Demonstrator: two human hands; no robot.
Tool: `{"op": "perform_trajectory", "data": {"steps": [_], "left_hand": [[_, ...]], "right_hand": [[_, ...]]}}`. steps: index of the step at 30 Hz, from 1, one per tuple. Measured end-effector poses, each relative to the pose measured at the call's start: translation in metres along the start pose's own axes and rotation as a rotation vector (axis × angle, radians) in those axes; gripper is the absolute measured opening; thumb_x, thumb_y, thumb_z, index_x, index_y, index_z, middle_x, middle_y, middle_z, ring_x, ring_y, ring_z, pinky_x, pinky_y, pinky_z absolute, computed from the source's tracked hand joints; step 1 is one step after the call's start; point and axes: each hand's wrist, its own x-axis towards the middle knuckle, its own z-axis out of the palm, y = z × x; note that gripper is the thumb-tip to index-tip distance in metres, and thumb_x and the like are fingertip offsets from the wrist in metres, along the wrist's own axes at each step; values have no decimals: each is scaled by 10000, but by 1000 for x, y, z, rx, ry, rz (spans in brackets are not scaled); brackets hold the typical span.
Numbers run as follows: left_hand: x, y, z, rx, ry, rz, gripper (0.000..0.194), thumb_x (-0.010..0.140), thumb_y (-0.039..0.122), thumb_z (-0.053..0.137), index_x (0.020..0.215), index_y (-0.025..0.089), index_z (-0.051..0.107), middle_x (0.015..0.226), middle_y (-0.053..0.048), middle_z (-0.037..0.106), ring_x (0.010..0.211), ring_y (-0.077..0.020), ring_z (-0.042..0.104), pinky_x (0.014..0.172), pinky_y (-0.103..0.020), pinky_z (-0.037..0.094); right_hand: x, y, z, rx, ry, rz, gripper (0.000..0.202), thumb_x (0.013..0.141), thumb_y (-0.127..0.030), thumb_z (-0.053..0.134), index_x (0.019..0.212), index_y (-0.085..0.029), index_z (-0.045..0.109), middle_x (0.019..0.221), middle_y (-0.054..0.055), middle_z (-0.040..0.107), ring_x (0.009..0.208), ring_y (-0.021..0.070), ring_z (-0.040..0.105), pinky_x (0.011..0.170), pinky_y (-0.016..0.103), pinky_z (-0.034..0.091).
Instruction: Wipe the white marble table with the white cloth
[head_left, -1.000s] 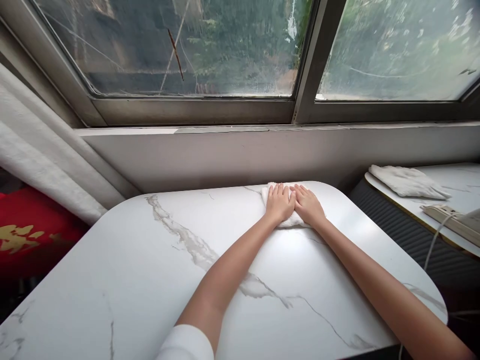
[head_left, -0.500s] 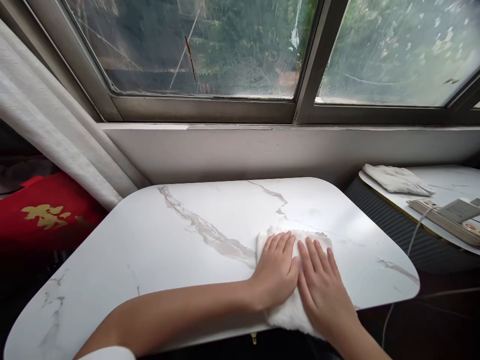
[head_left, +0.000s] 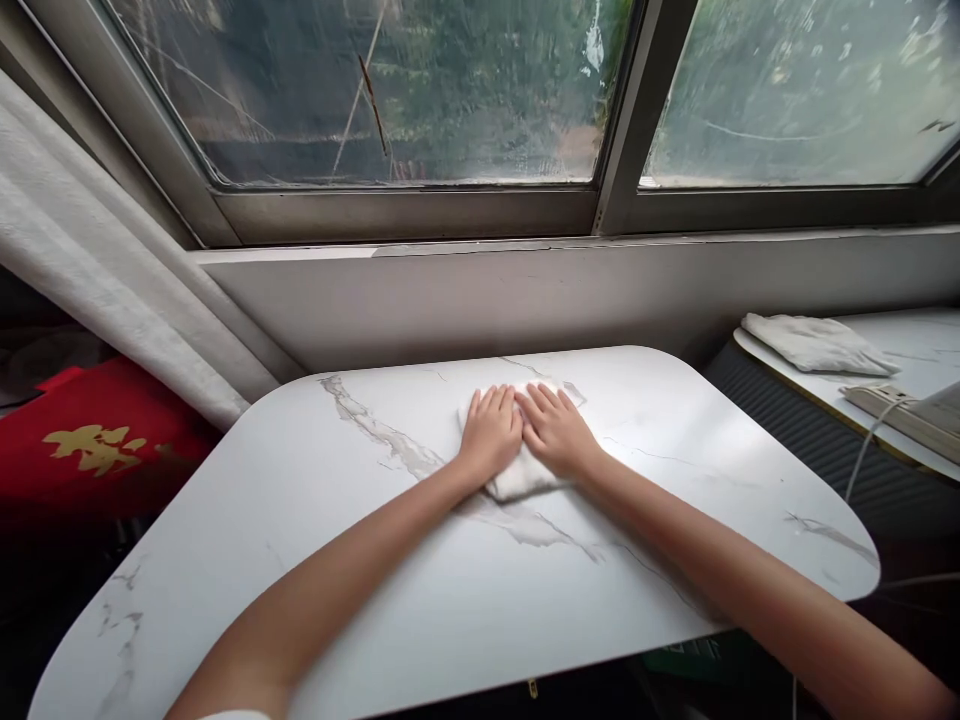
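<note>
A white cloth (head_left: 525, 478) lies flat on the white marble-patterned table (head_left: 420, 610), toward the far side. My left hand (head_left: 490, 430) presses down on its left part, fingers stretched out and lying flat. Beside it, my right hand (head_left: 558, 428) rests palm down on the right part, its fingers also extended. The two hands nearly meet at the fingertips and thumbs. Both arms reach forward over the table, and the hands cover much of the cloth.
A window (head_left: 390, 100) and sill (head_left: 450, 248) stand behind the table, with a pale curtain (head_left: 112, 230) at left. A red bag (head_left: 97, 440) with a gold print sits below it. On a second table at right lie another cloth (head_left: 817, 343) and a power strip (head_left: 900, 415) with a white cable.
Both hands have slid the cloth away from the table's near edge, forward and somewhat left. The arms are now stretched further out, and the view has shifted slightly.
</note>
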Motion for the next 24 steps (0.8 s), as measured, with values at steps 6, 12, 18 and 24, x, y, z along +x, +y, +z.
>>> {"op": "perform_trajectory", "data": {"steps": [6,12,18,24], "left_hand": [[90,-48,3,27,8,49,439,956,224,256,1344,132,439,1432,-73,438,1335,-178,356,1139,-384,179],[99,-55,4,61,49,13,443,952,214,256,1342,111,439,1428,-109,437,1334,-213,358,1134,-408,187],[61,-42,3,94,63,-59,473,943,204,256,1381,85,389,1458,-120,389,1362,-219,312,1148,-411,158],[-21,-32,-15,45,-9,37,484,956,236,246,1403,90,361,1477,-107,357,1382,-214,268,1157,-431,152]], "right_hand": [[87,12,26,33,89,200,490,904,-248,321,1373,-160,431,1432,130,420,1321,269,335,1068,471,234],[106,17,32,79,86,177,471,914,-257,311,1356,-173,453,1422,112,437,1321,255,342,1080,453,219],[81,14,24,171,9,69,495,905,-259,344,1379,-143,425,1468,114,374,1366,246,277,1107,439,183],[9,-19,7,395,-129,42,577,851,-276,430,1411,-143,385,1521,92,255,1414,214,153,1145,441,92]]}}
